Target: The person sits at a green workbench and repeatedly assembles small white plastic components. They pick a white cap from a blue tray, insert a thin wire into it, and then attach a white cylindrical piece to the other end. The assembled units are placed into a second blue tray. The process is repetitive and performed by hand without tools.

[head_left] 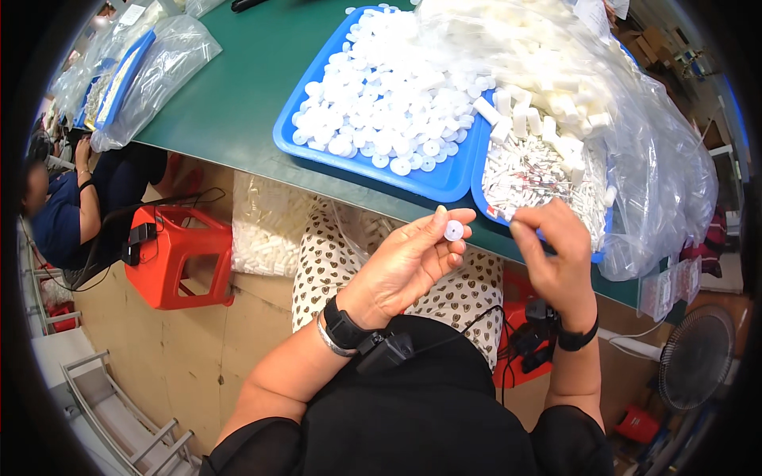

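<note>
My left hand [405, 270] is palm up over my lap, with a small round translucent white disc [453, 231] pinched between thumb and fingers. A dark spot marks the middle of the disc. To its right, my right hand [556, 250] is at the near edge of the right blue tray [479, 186], thumb and forefinger pressed together. Whatever lies between those fingertips is too small to make out. Slim white pieces [528, 170], some with reddish bits, lie in that tray. Similar discs [381, 95] are heaped in the left blue tray [432, 189].
Clear plastic bags [667, 166] with white foam-like blocks [571, 103] crowd the right tray. A person [67, 202] is seated at left beside a red stool [178, 258]. A bag of white parts [266, 230] stands below the green table [238, 103]. At right is a fan [697, 357].
</note>
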`<action>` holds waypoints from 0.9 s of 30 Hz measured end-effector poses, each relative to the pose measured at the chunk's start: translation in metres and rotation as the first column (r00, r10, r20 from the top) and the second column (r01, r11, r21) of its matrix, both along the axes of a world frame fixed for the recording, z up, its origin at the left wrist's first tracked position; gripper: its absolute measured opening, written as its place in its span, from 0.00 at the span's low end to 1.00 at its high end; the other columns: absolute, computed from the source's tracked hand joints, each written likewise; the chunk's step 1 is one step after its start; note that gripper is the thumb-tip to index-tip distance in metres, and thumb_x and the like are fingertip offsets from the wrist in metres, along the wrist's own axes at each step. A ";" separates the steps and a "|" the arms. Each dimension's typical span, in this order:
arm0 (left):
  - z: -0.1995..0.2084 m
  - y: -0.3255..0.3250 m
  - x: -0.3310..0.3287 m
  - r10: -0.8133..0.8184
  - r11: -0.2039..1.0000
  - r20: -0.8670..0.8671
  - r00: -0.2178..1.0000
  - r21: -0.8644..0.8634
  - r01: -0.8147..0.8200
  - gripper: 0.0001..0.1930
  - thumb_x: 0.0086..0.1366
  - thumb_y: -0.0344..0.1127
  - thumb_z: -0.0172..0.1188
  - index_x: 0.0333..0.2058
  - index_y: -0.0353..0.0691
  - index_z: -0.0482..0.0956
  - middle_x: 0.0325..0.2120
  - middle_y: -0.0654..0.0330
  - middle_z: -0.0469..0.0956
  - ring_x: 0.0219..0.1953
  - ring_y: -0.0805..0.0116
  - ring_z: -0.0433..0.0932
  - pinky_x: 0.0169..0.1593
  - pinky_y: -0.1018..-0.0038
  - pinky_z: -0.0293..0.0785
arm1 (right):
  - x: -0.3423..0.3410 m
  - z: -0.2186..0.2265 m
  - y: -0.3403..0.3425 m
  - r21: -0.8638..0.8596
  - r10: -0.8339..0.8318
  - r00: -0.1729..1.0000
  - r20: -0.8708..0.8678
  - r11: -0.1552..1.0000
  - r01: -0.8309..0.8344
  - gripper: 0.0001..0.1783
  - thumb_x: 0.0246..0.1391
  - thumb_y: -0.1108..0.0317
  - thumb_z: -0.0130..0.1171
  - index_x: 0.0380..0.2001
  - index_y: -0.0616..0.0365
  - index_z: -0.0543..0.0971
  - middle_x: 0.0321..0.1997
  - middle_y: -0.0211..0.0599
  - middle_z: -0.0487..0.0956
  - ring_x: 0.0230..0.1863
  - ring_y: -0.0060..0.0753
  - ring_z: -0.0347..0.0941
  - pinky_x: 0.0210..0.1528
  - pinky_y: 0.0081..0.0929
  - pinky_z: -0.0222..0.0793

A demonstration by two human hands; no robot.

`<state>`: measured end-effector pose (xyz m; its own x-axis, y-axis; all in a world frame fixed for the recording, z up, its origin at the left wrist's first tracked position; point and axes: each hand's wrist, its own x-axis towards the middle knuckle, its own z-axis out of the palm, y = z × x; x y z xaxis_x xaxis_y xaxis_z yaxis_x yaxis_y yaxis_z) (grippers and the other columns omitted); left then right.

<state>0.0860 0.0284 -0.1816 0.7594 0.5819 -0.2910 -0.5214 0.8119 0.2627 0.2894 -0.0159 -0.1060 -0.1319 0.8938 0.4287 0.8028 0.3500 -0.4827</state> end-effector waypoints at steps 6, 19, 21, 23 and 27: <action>-0.002 -0.007 -0.004 0.015 1.000 -0.083 0.996 0.010 -0.014 0.19 0.73 0.37 0.53 0.55 0.30 0.71 0.40 0.61 0.78 0.40 0.76 0.77 0.45 0.79 0.75 | -0.009 -0.010 -0.018 -0.040 0.061 0.998 -0.023 0.997 -0.062 0.03 0.47 0.77 0.63 0.28 0.60 0.79 0.19 0.32 0.69 0.23 0.35 0.60 0.27 0.31 0.56; 0.000 -0.017 0.000 0.118 0.991 -0.245 0.962 0.096 -0.097 0.20 0.72 0.34 0.53 0.58 0.29 0.69 0.46 0.55 0.78 0.46 0.72 0.79 0.53 0.76 0.78 | -0.012 -0.017 -0.028 -0.171 0.052 0.997 0.057 0.984 -0.042 0.03 0.46 0.77 0.63 0.26 0.58 0.78 0.19 0.31 0.70 0.22 0.33 0.62 0.28 0.32 0.56; -0.003 -0.017 0.001 0.126 0.987 -0.264 0.956 0.131 -0.094 0.19 0.71 0.33 0.55 0.57 0.30 0.70 0.47 0.54 0.78 0.45 0.72 0.80 0.50 0.78 0.78 | -0.013 -0.017 -0.028 -0.170 0.047 0.996 0.074 0.985 -0.034 0.04 0.46 0.77 0.63 0.26 0.58 0.78 0.19 0.31 0.70 0.23 0.34 0.63 0.29 0.32 0.57; -0.006 -0.017 0.001 0.134 0.980 -0.287 0.949 0.179 -0.085 0.18 0.70 0.33 0.57 0.56 0.31 0.72 0.47 0.55 0.78 0.44 0.72 0.80 0.49 0.78 0.79 | -0.013 -0.015 -0.028 -0.168 0.048 0.994 0.098 0.985 -0.031 0.04 0.46 0.77 0.63 0.27 0.58 0.78 0.20 0.31 0.71 0.23 0.35 0.63 0.29 0.33 0.57; -0.003 -0.017 0.000 0.106 0.968 -0.333 0.937 0.251 -0.020 0.17 0.69 0.33 0.59 0.54 0.33 0.74 0.43 0.57 0.80 0.42 0.74 0.80 0.48 0.78 0.78 | -0.016 -0.011 -0.028 -0.160 0.066 0.986 0.150 0.986 -0.042 0.05 0.45 0.76 0.64 0.27 0.57 0.79 0.21 0.32 0.72 0.25 0.37 0.65 0.30 0.33 0.58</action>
<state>0.0860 0.0114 -0.1850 0.5986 0.7098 -0.3713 -0.4131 0.6706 0.6161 0.2739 -0.0441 -0.1167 -0.2353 0.9378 0.2554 0.8540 0.3249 -0.4064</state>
